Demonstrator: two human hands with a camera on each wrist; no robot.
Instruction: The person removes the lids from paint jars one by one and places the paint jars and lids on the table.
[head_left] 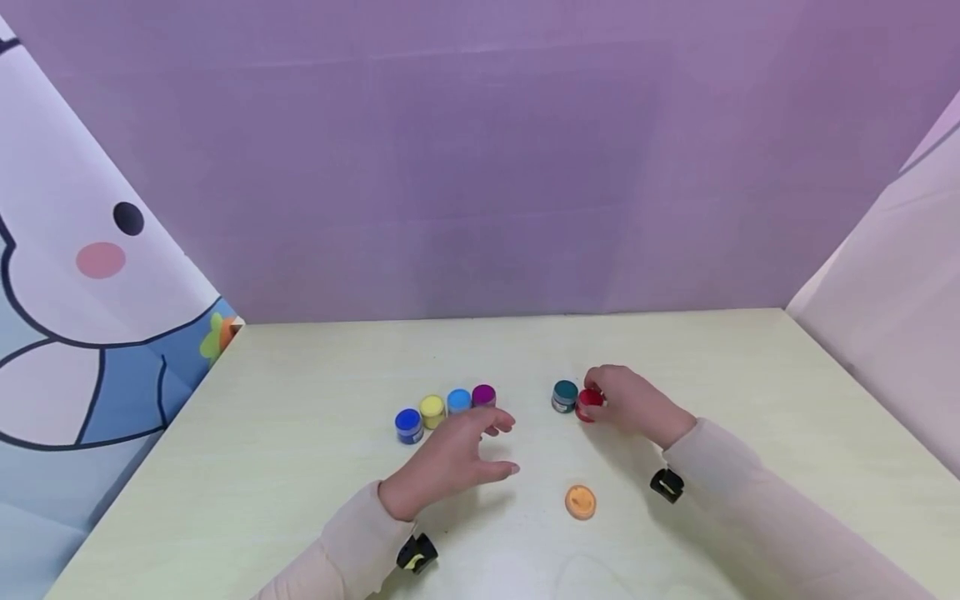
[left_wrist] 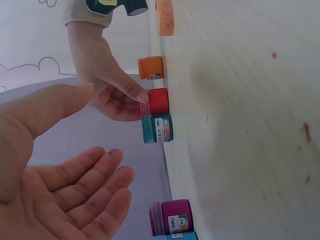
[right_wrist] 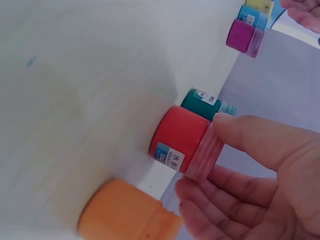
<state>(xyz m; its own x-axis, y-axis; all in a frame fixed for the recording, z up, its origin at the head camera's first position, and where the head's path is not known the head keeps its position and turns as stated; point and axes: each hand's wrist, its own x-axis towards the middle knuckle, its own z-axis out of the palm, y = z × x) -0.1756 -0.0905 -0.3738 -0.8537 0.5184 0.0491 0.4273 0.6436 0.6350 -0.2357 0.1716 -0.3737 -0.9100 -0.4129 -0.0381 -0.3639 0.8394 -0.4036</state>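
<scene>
My right hand [head_left: 633,404] pinches the clear lid of a small red paint jar [right_wrist: 180,140] between thumb and fingers. The jar stands upright on the table, right beside a teal paint jar [head_left: 565,396]. An orange paint jar [right_wrist: 122,212] without its lid is close by on the other side, hidden behind the right hand in the head view. Nearer the front lies a round orange lid [head_left: 581,502]. My left hand [head_left: 453,454] hovers over the table with fingers and thumb apart, holding nothing. It is nearest to the purple paint jar [head_left: 483,395].
Left of the purple jar stand light blue [head_left: 459,400], yellow [head_left: 432,411] and dark blue [head_left: 408,425] paint jars in a slanting row. A purple backdrop [head_left: 480,167] closes off the table's [head_left: 300,467] far edge, with printed cloth at the left.
</scene>
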